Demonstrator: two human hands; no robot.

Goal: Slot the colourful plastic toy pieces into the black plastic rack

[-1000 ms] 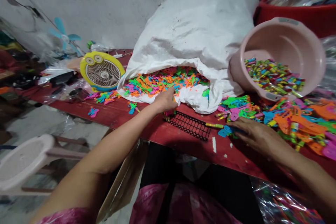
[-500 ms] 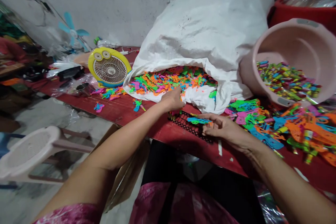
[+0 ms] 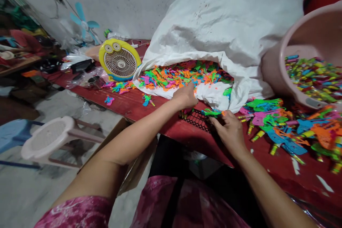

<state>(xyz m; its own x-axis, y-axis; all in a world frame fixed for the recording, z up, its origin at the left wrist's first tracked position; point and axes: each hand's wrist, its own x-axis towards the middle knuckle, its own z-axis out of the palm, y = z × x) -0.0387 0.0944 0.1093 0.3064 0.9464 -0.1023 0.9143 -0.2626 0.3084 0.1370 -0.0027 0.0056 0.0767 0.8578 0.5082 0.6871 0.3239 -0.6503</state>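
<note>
Green moulded-plastic piece (image 3: 211, 113), flat and neon, sits pinched btwn thumb & fingertips of R hand (image 3: 228, 128), just above a black wire rack (image 3: 197, 121) near the edge of a worn red-painted table (image 3: 128, 105). L hand (image 3: 184, 96) lies on the lip of a white woven sack (image 3: 213, 17), fingers curled down near a heap of neon orange, green & pink plastic pieces (image 3: 181, 76); can't tell if it holds anything. To the R, loose multicolour plastic pieces (image 3: 278, 124) spread over the tabletop, beside a tilted pale-pink plastic basin (image 3: 275, 71) full of short multicolour plastic tubes (image 3: 315, 78). Risks: a slack pinch could drop the thin piece onto the rack; a forearm brushing the loose pieces could push them off the table edge.
</note>
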